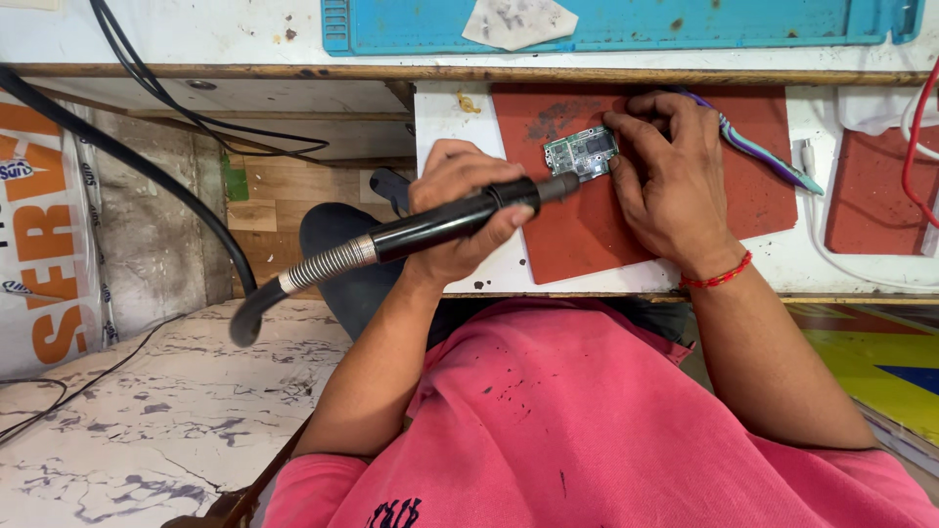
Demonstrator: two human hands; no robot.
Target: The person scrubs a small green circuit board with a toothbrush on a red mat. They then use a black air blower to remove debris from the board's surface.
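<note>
My left hand [452, 192] is closed around a black hot-air wand [430, 227], whose metal nozzle tip points at a small green circuit board [581, 154]. The board lies on a red mat [763, 200] on a white pull-out shelf. My right hand [667, 181], with a red thread band at the wrist, rests on the mat. Its fingertips press the board's right edge, and it holds a slim tool with a purple and teal striped handle [758, 152] that sticks out to the right.
The wand's spring-wrapped black hose [127, 161] loops off to the left. A blue work mat [685, 24] with a crumpled wipe lies on the bench above. Another red mat [866, 196], a white cable and a red cable [915, 147] are at the right.
</note>
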